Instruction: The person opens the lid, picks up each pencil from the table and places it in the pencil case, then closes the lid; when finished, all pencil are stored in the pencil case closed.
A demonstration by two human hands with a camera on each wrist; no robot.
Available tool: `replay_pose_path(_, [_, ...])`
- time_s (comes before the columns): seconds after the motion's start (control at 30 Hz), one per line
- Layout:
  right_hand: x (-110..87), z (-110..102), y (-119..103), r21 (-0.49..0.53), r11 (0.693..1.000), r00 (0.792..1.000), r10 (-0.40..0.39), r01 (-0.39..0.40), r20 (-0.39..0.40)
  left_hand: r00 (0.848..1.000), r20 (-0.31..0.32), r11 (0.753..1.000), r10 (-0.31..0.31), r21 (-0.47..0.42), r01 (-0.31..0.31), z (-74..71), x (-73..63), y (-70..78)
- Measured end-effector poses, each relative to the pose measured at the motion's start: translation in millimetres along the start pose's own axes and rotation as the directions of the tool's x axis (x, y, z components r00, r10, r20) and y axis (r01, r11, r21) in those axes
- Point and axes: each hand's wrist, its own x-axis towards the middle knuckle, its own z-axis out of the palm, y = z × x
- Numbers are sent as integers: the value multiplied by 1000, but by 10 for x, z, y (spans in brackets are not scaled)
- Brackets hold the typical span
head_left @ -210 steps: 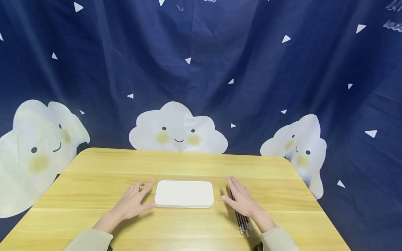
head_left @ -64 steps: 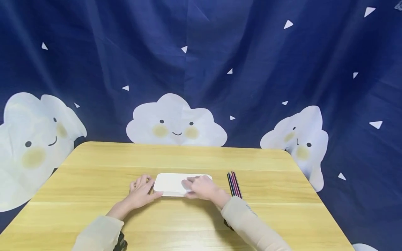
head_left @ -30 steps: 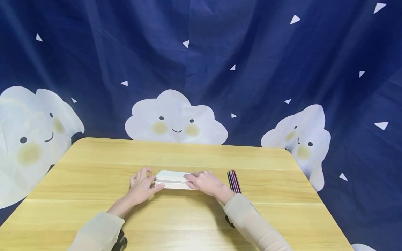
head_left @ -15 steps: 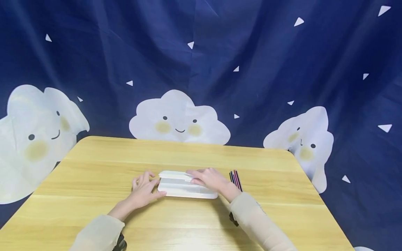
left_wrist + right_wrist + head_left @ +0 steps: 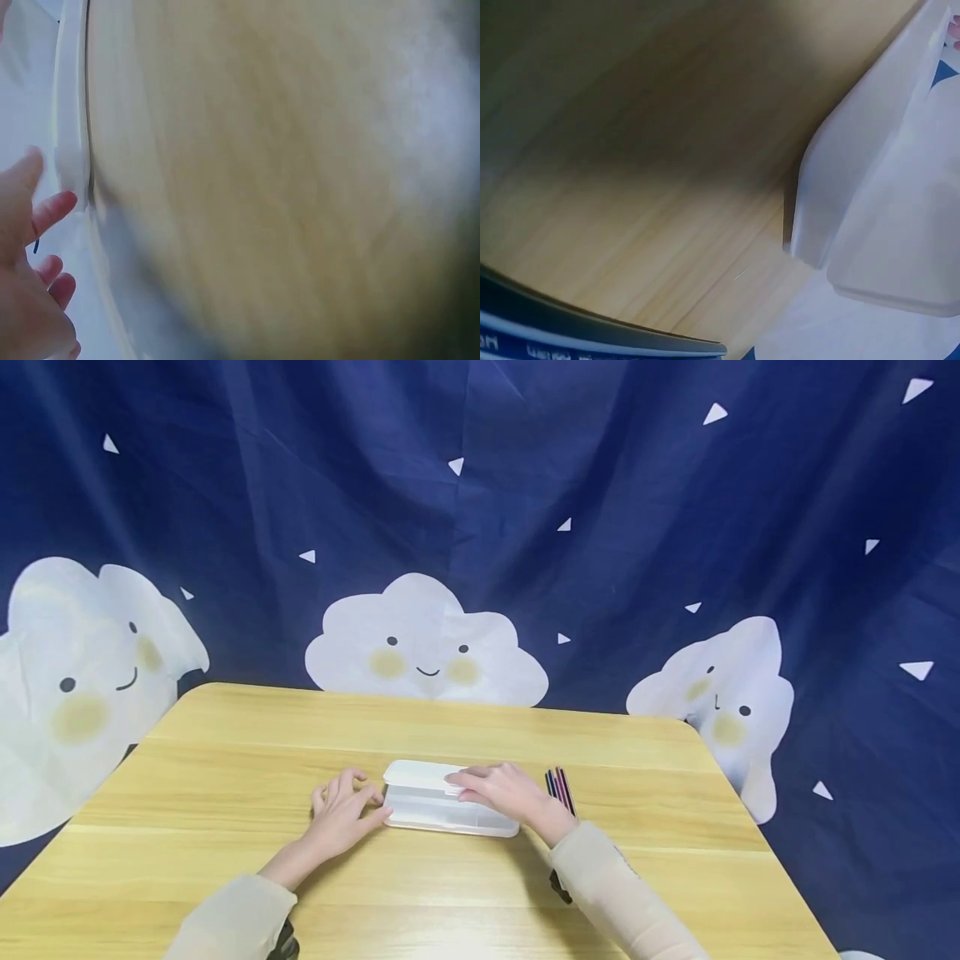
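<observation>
A white pencil case (image 5: 450, 832) lies on the table with its lid (image 5: 420, 773) raised along the far side. My right hand (image 5: 501, 789) pinches the lid right of its middle and covers part of the interior. At the left end of the case, my left hand (image 5: 337, 814) is loosely spread, its thumb at the front left corner; it does not grip. In the left wrist view, left fingers (image 5: 52, 214) show beside the case edge (image 5: 71, 105). In the right wrist view the case wall (image 5: 862, 142) stands beside the lid (image 5: 900, 247); the right hand is hidden there.
Several dark and red pencils (image 5: 559, 789) lie side by side right of the case, partly hidden by the right forearm. The wooden table (image 5: 420, 893) meets a navy cloud-print curtain (image 5: 585, 527) behind. A blue lettered edge (image 5: 592, 349) crosses the right wrist view.
The right hand has moved left from the pencils to the case and raised its lid, which was shut. The lid now stands higher than half a second ago. The left hand stays at the left end.
</observation>
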Motion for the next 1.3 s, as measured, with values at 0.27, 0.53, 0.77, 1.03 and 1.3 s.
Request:
replay_pose_path(0.27, [50, -16, 4, 55, 998, 999, -12, 14, -39, 1000, 18, 999, -15, -51, 15, 9, -6, -70])
replay_pose_path(0.53, [146, -47, 37, 23, 1000, 997, -20, 22, -72, 988, 151, 999, 11, 39, -17, -107, 45, -143])
replay_pose_path(0.77, [165, -43, 134, 6, 1000, 981, 27, -27, -193, 976, 219, 997, -6, 74, -10, -172, 67, -99])
replay_pose_path(1.03, [-79, 12, 403, 133, 985, 892, 160, -114, -423, 969, 246, 995, -12, 97, -12, -211, 107, -78])
replay_pose_path(1.3, [-348, 20, 556, 277, 919, 905, 350, -281, -242, 962, 273, 992, -26, 129, -10, -239, 139, -56])
